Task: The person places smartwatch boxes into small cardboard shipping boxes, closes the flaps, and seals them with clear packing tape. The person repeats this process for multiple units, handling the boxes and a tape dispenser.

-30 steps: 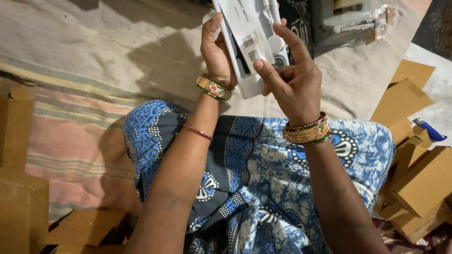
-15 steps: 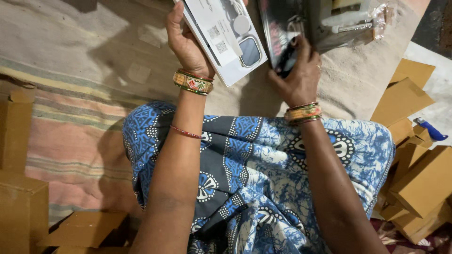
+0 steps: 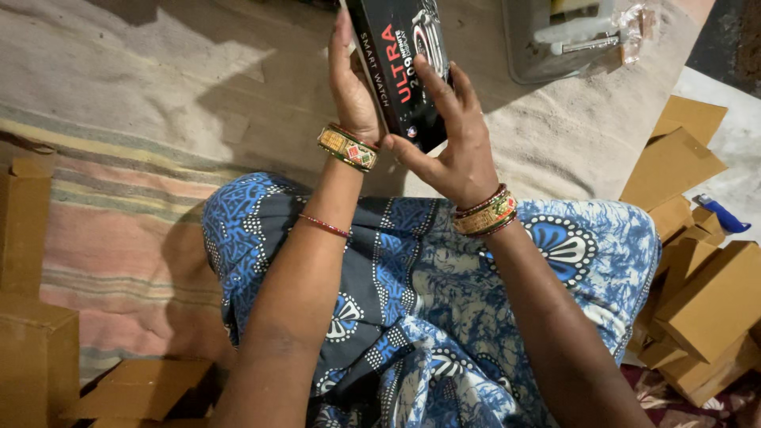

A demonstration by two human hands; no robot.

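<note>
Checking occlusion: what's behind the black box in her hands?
Behind the black box, the left hand grips its far side, partly covered. A sliver of something white shows at its edge; the rest is hidden. The right hand is in front.

Open rug ahead and to the left, cardboard crowding both sides

We find the widest free stretch on the pale rug [image 3: 158, 71] ahead and to the left of our hands, with a striped strip nearer the lap also bare. Brown boxes [image 3: 32, 317] hem in the left edge, and a bigger heap of cardboard boxes [image 3: 697, 269] blocks the right, a blue-handled tool [image 3: 721, 214] lying among them. Ahead to the right, a grey tray [image 3: 547, 47] stands in the way. The black box [image 3: 404, 71] between our hands fills the space straight ahead.
</note>
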